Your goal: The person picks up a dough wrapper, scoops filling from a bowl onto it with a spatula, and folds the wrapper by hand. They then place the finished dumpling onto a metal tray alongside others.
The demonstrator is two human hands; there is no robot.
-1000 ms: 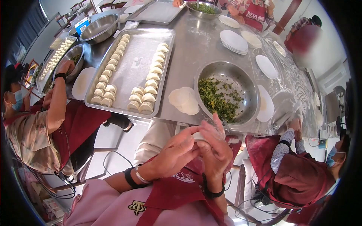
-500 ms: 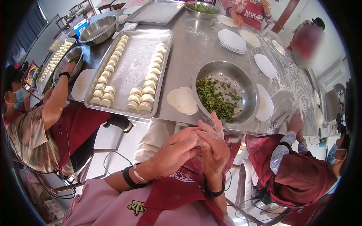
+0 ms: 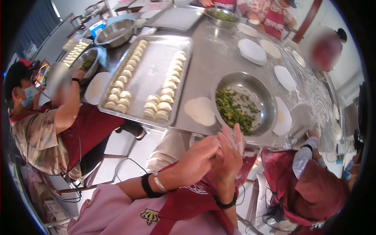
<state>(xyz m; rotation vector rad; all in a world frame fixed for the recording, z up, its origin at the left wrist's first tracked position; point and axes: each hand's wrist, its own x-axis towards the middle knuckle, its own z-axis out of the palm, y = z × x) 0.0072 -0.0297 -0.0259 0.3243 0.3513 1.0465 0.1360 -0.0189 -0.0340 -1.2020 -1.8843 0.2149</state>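
My left hand (image 3: 196, 158) and my right hand (image 3: 230, 152) meet in front of my apron, just below a steel bowl (image 3: 268, 113) of chopped green filling (image 3: 235, 107). The left one's fingers are pressed together against the other palm; anything between them is hidden. Floury fingers of the right hand point upward, stretched out. Left of the bowl, round dough wrappers (image 3: 200, 111) lie stacked on the steel table (image 3: 199, 66). Beyond them a metal tray (image 3: 150, 70) holds rows of folded dumplings (image 3: 167, 92).
A co-worker (image 3: 43, 129) at the left reaches into another bowl (image 3: 94, 70). At the right sits a person in a red apron (image 3: 313, 188). White plates (image 3: 252, 51), an empty tray (image 3: 176, 19) and floured areas lie farther back.
The view has shifted, so the table and its contents appear lower and farther right. My hands stay together, with the right fingers more upright.
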